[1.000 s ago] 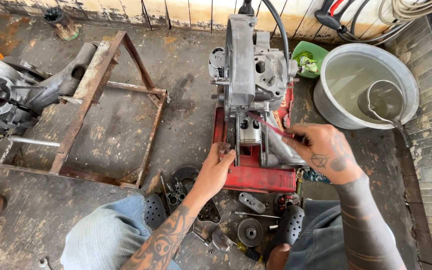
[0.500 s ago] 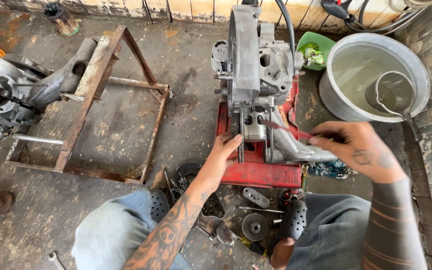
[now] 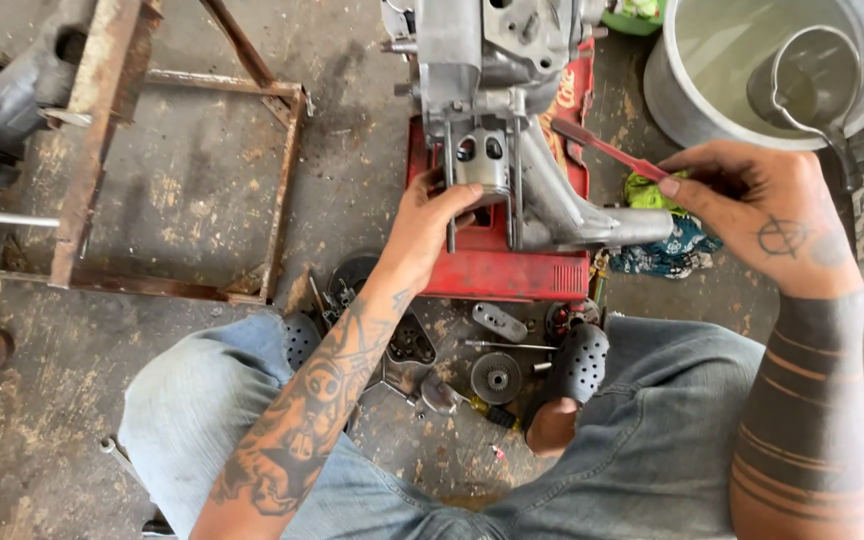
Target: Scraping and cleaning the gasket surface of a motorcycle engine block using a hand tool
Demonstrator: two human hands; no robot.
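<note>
Head camera, looking down at a person seated on a stained concrete floor [image 3: 182, 200], knees in blue jeans apart. Between the knees a grey engine crankcase [image 3: 492, 60] rests on a red metal box [image 3: 507, 265]. Compared with half a second ago the view sits closer and lower, so the engine fills the upper middle and the hands appear larger; the hands themselves have barely shifted.

The left hand [image 3: 427, 225] curls its fingers around the piston [image 3: 479, 160], which stands between two long studs at the crankcase mouth. The grip looks closed and steadying.

The right hand [image 3: 752, 205] pinches the handle of a red toothbrush [image 3: 607, 150] between thumb and fingers. The brush head points toward the engine, just right of the piston; whether the bristles touch metal is hard to tell. Judging by this, scrubbing around the piston is under way.

A grey water basin [image 3: 667, 95] with a ladle stands upper right, a rusty frame [image 3: 102, 120] at left, and loose engine parts [image 3: 497, 375] lie between the feet.
</note>
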